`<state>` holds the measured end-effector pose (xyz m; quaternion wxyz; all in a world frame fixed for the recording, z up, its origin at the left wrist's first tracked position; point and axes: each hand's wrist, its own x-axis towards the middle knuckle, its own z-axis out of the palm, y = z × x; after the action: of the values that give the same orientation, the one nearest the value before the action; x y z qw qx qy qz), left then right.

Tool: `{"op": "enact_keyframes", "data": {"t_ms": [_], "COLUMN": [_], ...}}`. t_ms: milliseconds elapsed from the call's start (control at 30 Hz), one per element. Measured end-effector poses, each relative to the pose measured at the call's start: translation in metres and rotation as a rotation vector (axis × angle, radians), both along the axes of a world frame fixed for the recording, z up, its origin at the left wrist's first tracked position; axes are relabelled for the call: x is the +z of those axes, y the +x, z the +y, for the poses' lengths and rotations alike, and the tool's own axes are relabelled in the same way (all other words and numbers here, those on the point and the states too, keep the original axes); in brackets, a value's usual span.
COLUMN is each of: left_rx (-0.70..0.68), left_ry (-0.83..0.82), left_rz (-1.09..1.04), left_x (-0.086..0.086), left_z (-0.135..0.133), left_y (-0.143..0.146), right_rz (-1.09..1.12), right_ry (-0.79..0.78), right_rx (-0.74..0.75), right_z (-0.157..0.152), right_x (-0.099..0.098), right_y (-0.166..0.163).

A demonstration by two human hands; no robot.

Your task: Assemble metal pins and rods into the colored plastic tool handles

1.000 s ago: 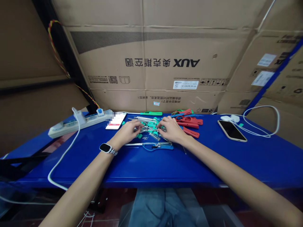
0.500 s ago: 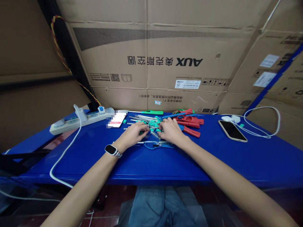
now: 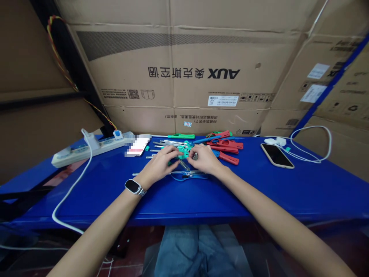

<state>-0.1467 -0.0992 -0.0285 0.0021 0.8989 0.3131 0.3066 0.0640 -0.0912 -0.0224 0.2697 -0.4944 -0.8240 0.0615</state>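
Note:
Both hands work over a loose pile of long-nosed lighter parts on the blue table. My left hand (image 3: 160, 163) is curled at the pile's left side, thumb and fingertips by a green plastic piece (image 3: 183, 154); what it grips is too small to make out. Opposite it, my right hand (image 3: 204, 158) is closed in a pinch, its fingertips hiding whatever lies between them. A clear tube-like part (image 3: 184, 165) lies below the fingers. Metal lighter rods (image 3: 165, 143) point left from the pile. Nearer me lies a part with a blue wire (image 3: 187, 177).
Red lighter casings (image 3: 227, 145) lie right of the pile, and a green lighter (image 3: 181, 136) behind it. Farther right are a phone (image 3: 277, 156) and white cable (image 3: 311, 157). A white card-like item (image 3: 138, 147) and power strip (image 3: 86, 148) are at left. Cardboard (image 3: 190, 50) stands behind.
The view has shifted slightly, so the scene sits a little farther left. My hands stay close together over the pile, with small finger movements.

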Motion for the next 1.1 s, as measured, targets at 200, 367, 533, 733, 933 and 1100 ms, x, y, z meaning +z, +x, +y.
{"op": "enact_keyframes", "data": {"t_ms": [200,367,533,733,933,1100], "left_rx": [0.007,0.022,-0.016,-0.049,0.009,-0.035], "left_ry": [0.078,-0.214,-0.487,-0.567,-0.374,-0.069], "left_rz": [-0.047,-0.356,-0.595,-0.557,-0.357,-0.234], "left_x": [0.002,0.006,0.005,-0.002,0.003,0.012], "left_z": [-0.005,-0.009,-0.008,-0.007,-0.011,-0.012], "left_y": [0.007,0.013,0.015,0.015,0.012,0.003], "right_rz": [0.471,0.605,0.604,0.692,0.681,0.617], "right_ry": [-0.08,-0.012,-0.077,-0.115,-0.199,-0.308], "right_rx": [0.179,0.225,0.264,0.288,0.315,0.335], "right_z": [-0.004,-0.007,-0.007,-0.003,0.001,0.005], "right_x": [0.004,-0.001,-0.007,-0.011,-0.012,-0.006], "right_y": [-0.004,-0.011,-0.013,-0.017,-0.016,-0.007]}}
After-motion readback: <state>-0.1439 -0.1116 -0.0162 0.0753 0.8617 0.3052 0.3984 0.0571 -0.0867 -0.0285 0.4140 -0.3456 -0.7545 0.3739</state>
